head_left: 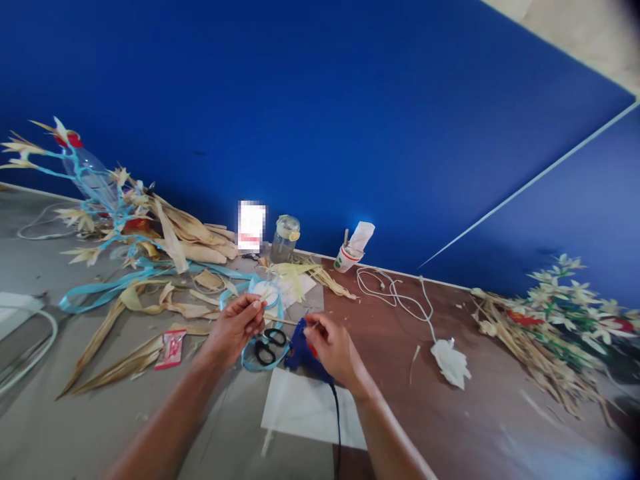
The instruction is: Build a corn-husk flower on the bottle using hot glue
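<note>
My left hand [241, 327] is closed in a pinch, with a thin pale stick [284, 321] running out of it to the right. That stick ends close to the fingertips of my right hand [330, 348]. My right hand is curled, thumb near forefinger; what it pinches, if anything, is too small to make out. Right beside and partly behind it is a blue glue gun [299, 350] with a black cord; I cannot tell whether the hand touches it. Black-handled scissors [270, 347] lie between my hands, near light-blue ribbon [250, 363].
White paper [305, 408] lies in front. Dried husks [117, 357], a red packet [171, 349] and a bottle with husk flowers [90, 177] are left. Behind stand a lidded jar [284, 243] and a cup [346, 258]. White cable [395, 290] and a flower bunch [565, 313] are right.
</note>
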`<move>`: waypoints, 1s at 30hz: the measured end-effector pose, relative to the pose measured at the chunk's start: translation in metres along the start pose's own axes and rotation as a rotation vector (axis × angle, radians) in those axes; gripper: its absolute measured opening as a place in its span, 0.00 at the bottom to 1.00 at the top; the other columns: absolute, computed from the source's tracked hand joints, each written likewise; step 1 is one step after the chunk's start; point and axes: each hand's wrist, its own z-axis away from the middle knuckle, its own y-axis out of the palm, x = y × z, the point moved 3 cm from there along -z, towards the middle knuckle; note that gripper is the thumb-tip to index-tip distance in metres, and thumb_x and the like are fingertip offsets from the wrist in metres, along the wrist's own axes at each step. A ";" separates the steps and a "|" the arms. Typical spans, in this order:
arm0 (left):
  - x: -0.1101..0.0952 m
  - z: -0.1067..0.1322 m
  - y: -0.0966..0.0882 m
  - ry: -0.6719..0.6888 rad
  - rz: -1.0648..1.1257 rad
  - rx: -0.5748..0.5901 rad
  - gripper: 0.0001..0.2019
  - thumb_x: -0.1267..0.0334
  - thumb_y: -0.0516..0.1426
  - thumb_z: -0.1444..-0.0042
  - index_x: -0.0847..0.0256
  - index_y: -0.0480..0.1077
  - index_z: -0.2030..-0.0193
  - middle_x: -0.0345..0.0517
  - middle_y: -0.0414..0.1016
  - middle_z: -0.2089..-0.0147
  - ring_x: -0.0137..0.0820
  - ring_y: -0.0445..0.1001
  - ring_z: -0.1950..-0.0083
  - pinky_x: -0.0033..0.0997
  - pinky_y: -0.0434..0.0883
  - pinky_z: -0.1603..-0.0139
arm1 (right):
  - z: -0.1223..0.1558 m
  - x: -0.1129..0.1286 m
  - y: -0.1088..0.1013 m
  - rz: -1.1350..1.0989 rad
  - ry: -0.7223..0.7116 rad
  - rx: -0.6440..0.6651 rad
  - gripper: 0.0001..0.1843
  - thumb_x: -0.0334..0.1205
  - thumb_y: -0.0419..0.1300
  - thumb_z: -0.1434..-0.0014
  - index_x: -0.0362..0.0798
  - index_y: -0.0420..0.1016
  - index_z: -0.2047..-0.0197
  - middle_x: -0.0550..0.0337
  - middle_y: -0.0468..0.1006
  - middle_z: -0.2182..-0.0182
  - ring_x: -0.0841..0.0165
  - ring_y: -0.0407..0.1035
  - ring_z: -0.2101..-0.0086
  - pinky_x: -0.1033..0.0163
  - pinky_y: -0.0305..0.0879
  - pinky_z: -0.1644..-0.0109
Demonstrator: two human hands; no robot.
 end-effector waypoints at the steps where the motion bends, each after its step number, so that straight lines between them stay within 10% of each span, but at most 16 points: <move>1: 0.000 0.000 0.000 -0.001 -0.001 -0.003 0.09 0.63 0.64 0.53 0.63 0.68 0.72 0.33 0.64 0.81 0.15 0.51 0.84 0.20 0.54 0.80 | -0.009 0.008 0.005 -0.111 0.004 -0.024 0.10 0.41 0.56 0.44 0.47 0.75 0.61 0.57 0.75 0.66 0.68 0.67 0.69 0.63 0.62 0.63; 11: -0.001 0.001 0.000 -0.024 -0.023 -0.023 0.11 0.61 0.65 0.56 0.63 0.69 0.72 0.34 0.63 0.83 0.17 0.55 0.83 0.19 0.54 0.81 | -0.056 0.045 0.064 -0.861 0.261 0.013 0.10 0.44 0.63 0.56 0.46 0.71 0.79 0.65 0.70 0.80 0.74 0.58 0.78 0.67 0.54 0.72; 30: 0.000 0.002 -0.001 -0.003 -0.036 -0.012 0.09 0.62 0.63 0.53 0.63 0.68 0.72 0.34 0.64 0.81 0.17 0.54 0.83 0.20 0.58 0.79 | -0.058 0.026 0.061 -1.011 0.381 -0.040 0.10 0.40 0.65 0.63 0.45 0.69 0.81 0.68 0.66 0.85 0.78 0.55 0.82 0.69 0.50 0.76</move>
